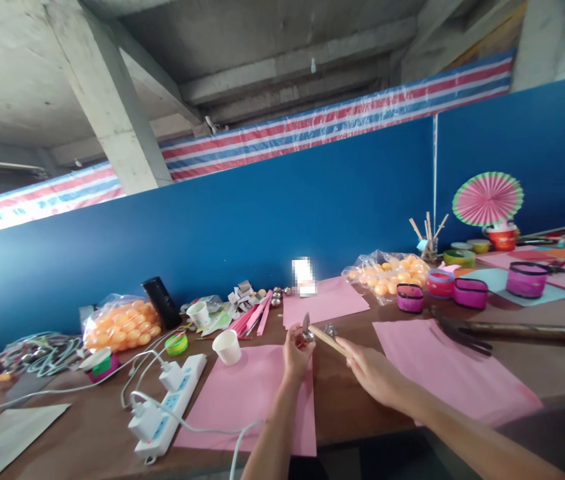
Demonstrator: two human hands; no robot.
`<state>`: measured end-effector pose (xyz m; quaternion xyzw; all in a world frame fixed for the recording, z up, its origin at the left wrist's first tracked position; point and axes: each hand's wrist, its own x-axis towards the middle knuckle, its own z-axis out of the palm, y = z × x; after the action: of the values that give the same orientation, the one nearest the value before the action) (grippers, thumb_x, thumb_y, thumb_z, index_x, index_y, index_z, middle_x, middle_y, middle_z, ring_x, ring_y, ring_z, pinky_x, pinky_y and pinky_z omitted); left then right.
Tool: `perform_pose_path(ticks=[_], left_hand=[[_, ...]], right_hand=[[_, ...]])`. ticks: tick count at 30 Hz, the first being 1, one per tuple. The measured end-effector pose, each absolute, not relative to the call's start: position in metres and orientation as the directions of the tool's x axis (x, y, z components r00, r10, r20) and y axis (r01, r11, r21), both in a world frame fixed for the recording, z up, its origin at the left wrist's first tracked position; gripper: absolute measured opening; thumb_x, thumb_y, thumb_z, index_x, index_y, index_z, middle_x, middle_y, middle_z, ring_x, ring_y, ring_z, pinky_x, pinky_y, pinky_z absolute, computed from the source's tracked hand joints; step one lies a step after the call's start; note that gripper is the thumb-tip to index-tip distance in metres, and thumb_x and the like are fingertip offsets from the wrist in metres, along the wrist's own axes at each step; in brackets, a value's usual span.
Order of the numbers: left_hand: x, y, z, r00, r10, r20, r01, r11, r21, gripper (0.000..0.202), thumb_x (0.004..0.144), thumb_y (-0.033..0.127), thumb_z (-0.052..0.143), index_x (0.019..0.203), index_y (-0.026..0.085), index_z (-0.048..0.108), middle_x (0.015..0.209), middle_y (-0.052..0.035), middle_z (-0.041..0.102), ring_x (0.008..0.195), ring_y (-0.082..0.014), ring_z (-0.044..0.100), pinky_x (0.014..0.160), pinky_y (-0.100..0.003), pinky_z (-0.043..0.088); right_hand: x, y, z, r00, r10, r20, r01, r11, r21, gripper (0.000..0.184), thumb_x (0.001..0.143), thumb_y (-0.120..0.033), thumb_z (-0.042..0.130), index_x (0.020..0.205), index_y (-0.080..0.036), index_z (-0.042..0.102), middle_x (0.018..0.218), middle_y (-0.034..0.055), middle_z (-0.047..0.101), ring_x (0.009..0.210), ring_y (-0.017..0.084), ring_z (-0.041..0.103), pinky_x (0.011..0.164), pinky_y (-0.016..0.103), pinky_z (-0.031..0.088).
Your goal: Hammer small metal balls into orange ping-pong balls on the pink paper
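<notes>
My right hand [375, 373] is closed around the light wooden handle of a small hammer [330, 340], whose grey metal head points up at the handle's far end. Just left of it, my left hand [296, 350] has its fingers curled around a small shiny metal piece [307, 337], right by the hammer head; its kind is too small to make out. Behind the handle, a silvery ball-like piece [331, 330] lies on the brown table. Under my left forearm is a pink sheet [247, 393] with a white paper cup [226, 347] standing on it.
A white power strip [177, 400] with plugs and loose cables sits to the left. Bags of orange balls [125, 327] [392, 273] stand left and right. A long dark-headed tool [527, 332] lies at the right near another pink sheet [452, 367]. A blue partition [262, 220] rises behind.
</notes>
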<state>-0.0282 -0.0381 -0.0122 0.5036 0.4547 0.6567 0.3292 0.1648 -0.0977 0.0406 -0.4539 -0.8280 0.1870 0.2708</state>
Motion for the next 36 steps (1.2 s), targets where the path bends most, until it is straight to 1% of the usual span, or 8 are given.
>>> perform_pose_path(ticks=[5,8,10,15,18,22,33,36], left_hand=[[-0.027,-0.041,-0.009,-0.293,0.879,0.377,0.086,-0.368,0.926,0.029,0.055,0.013,0.064,0.083,0.016,0.056,0.072,-0.0016,0.060,0.066,-0.0124,0.058,0.064,-0.025,0.046],[-0.028,-0.042,-0.008,-0.305,0.878,0.369,0.125,-0.347,0.930,0.026,0.055,0.016,0.064,0.080,0.016,0.058,0.064,-0.0001,0.059,0.057,-0.0109,0.056,0.058,-0.023,0.045],[-0.029,-0.042,-0.008,-0.304,0.879,0.367,0.139,-0.340,0.930,0.028,0.056,0.017,0.064,0.083,0.015,0.059,0.067,-0.0011,0.061,0.058,-0.0114,0.056,0.058,-0.023,0.045],[-0.030,-0.044,-0.005,-0.315,0.884,0.346,0.162,-0.309,0.937,0.027,0.057,0.019,0.064,0.084,0.015,0.062,0.069,-0.0030,0.063,0.060,-0.0131,0.058,0.060,-0.024,0.045],[-0.030,-0.045,-0.002,-0.318,0.886,0.338,0.167,-0.299,0.940,0.025,0.058,0.020,0.063,0.082,0.016,0.063,0.070,-0.0034,0.064,0.061,-0.0139,0.059,0.060,-0.024,0.046],[-0.030,-0.046,-0.001,-0.317,0.882,0.349,0.148,-0.318,0.936,0.030,0.056,0.018,0.064,0.086,0.016,0.062,0.076,-0.0039,0.065,0.068,-0.0154,0.060,0.065,-0.025,0.046],[-0.030,-0.039,-0.012,-0.297,0.889,0.350,0.096,-0.336,0.937,0.033,0.056,0.013,0.064,0.088,0.015,0.058,0.081,-0.0059,0.064,0.072,-0.0154,0.062,0.068,-0.027,0.048],[-0.031,-0.039,-0.011,-0.295,0.888,0.354,0.098,-0.340,0.935,0.033,0.055,0.015,0.065,0.087,0.015,0.058,0.079,-0.0054,0.064,0.071,-0.0153,0.061,0.069,-0.027,0.048]], right_hand=[[0.165,-0.098,0.041,-0.414,0.850,0.327,0.630,0.526,-0.571,0.046,0.082,-0.018,0.031,0.128,-0.018,0.035,0.112,0.0089,0.058,0.094,0.020,0.058,0.082,0.032,0.043],[0.165,-0.097,0.040,-0.420,0.857,0.298,0.641,0.513,-0.571,0.045,0.082,-0.018,0.032,0.127,-0.019,0.038,0.104,0.0088,0.061,0.090,0.020,0.059,0.080,0.033,0.044],[0.165,-0.096,0.038,-0.410,0.856,0.314,0.633,0.515,-0.577,0.046,0.082,-0.018,0.031,0.127,-0.019,0.036,0.101,0.0083,0.063,0.088,0.020,0.060,0.079,0.032,0.044],[0.167,-0.095,0.034,-0.420,0.841,0.341,0.612,0.539,-0.579,0.047,0.082,-0.019,0.031,0.128,-0.018,0.035,0.112,0.0088,0.058,0.097,0.019,0.057,0.084,0.032,0.043],[0.168,-0.094,0.033,-0.410,0.858,0.310,0.622,0.511,-0.594,0.046,0.082,-0.019,0.032,0.127,-0.018,0.036,0.108,0.0088,0.060,0.095,0.020,0.058,0.084,0.033,0.043],[0.168,-0.095,0.035,-0.380,0.866,0.324,0.608,0.498,-0.618,0.046,0.082,-0.020,0.031,0.129,-0.020,0.034,0.107,0.0076,0.060,0.094,0.019,0.058,0.084,0.033,0.043],[0.167,-0.097,0.033,-0.416,0.857,0.304,0.651,0.514,-0.559,0.045,0.082,-0.019,0.031,0.126,-0.018,0.038,0.104,0.0085,0.062,0.089,0.019,0.060,0.079,0.031,0.044],[0.167,-0.098,0.034,-0.409,0.846,0.342,0.648,0.533,-0.544,0.046,0.082,-0.019,0.030,0.128,-0.017,0.035,0.107,0.0093,0.060,0.091,0.019,0.059,0.080,0.031,0.044]])
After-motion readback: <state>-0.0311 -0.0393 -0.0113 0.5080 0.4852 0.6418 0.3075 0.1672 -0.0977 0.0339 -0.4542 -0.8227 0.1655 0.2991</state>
